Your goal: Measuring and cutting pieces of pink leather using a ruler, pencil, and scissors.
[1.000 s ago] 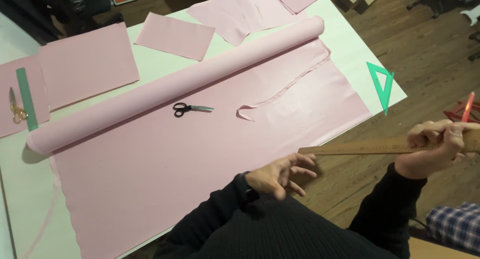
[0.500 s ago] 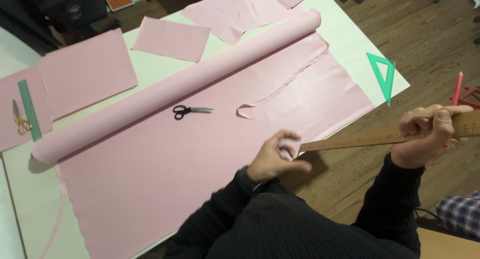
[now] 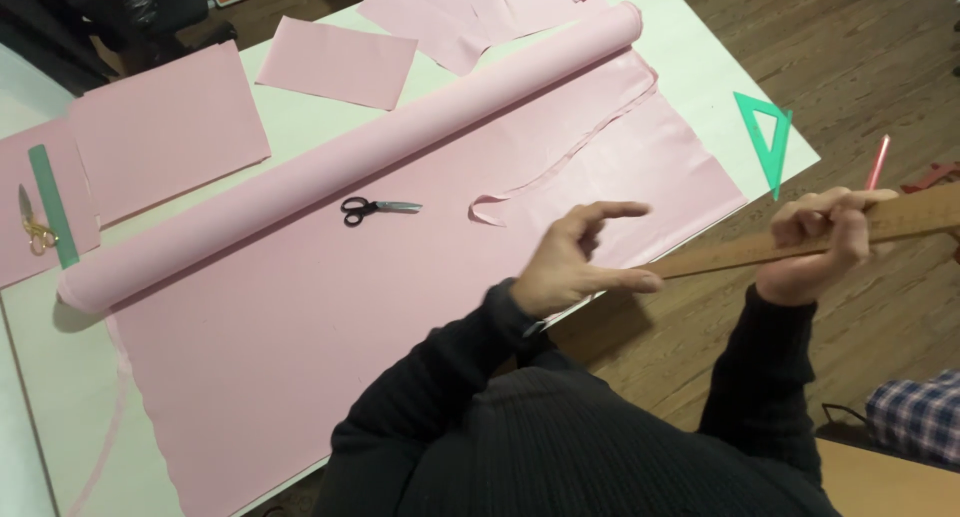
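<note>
A white desk (image 3: 700, 57) fills most of the view, and over it lies one long sheet of pink fabric (image 3: 330, 327) unrolled from a single bolt (image 3: 350, 162) that runs from about eight o'clock up to one o'clock. Loose pink cut pieces lie beyond the bolt toward twelve o'clock, at least four of them, some overlapping or cut off by the frame. The one long wooden ruler (image 3: 800, 245) hangs off the desk's near edge at three o'clock, over the wooden floor (image 3: 880, 67). It looks stiff, light and smooth, so it should be easiest to steady with the hands spread apart. The right hand (image 3: 825, 245) is closed around it, a red pencil (image 3: 878, 163) standing up from the same grip. The left hand (image 3: 575, 262) is half open — forefinger stretched, thumb touching the ruler's near end, not clamped. One green set square (image 3: 765, 132) lies at two o'clock, one green straight ruler (image 3: 52, 205) at nine. There are two pairs of scissors: black-handled (image 3: 375, 209) mid-fabric and gold-handled (image 3: 35, 229) at nine.
</note>
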